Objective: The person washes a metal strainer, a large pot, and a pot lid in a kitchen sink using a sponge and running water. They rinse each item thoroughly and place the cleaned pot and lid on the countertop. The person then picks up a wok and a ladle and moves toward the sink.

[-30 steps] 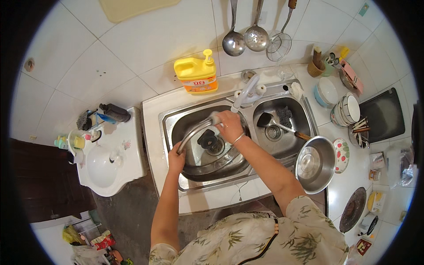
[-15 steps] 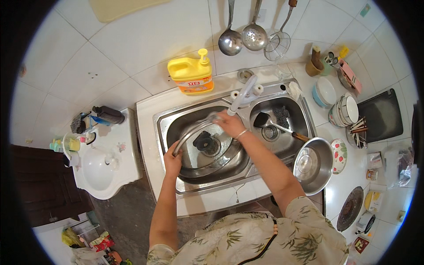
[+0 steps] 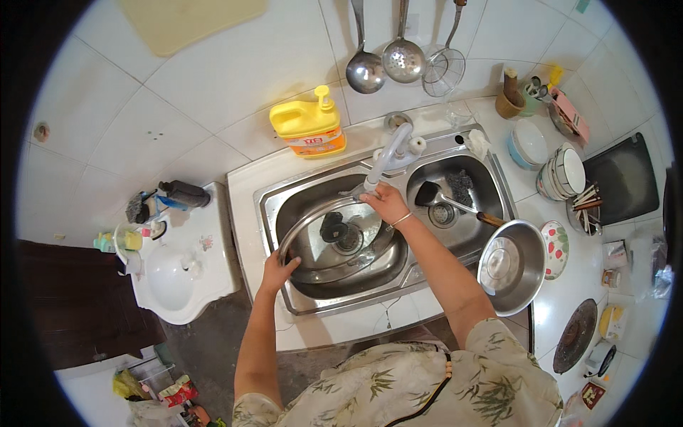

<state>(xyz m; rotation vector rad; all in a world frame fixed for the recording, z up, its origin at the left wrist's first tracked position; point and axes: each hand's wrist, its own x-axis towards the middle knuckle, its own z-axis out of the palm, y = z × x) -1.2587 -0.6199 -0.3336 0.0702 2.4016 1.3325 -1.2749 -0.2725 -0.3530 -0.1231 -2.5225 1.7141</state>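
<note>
A clear glass pot lid (image 3: 319,248) with a metal rim is held tilted over the large left sink basin (image 3: 380,281). My left hand (image 3: 276,270) grips the rim at its left side, thumb on the near face. At the far right of the rim, just under the spout of the white faucet (image 3: 388,158), my right hand (image 3: 386,204) has its fingers closed on the edge. A dark knob (image 3: 332,228) shows at the middle of the lid. Through the glass I see the basin's drain (image 3: 349,239).
A black spatula (image 3: 455,202) and a dark scouring pad (image 3: 462,188) lie in the right basin. Close to my right forearm, a steel bowl (image 3: 511,267) rests by the sink's edge. A yellow detergent jug (image 3: 307,127) stands behind the sink; stacked bowls (image 3: 562,174) are at right.
My right hand has shifted slightly along the lid's rim, closer under the spout. The left hand has moved a little lower. The whole view has tilted slightly.
</note>
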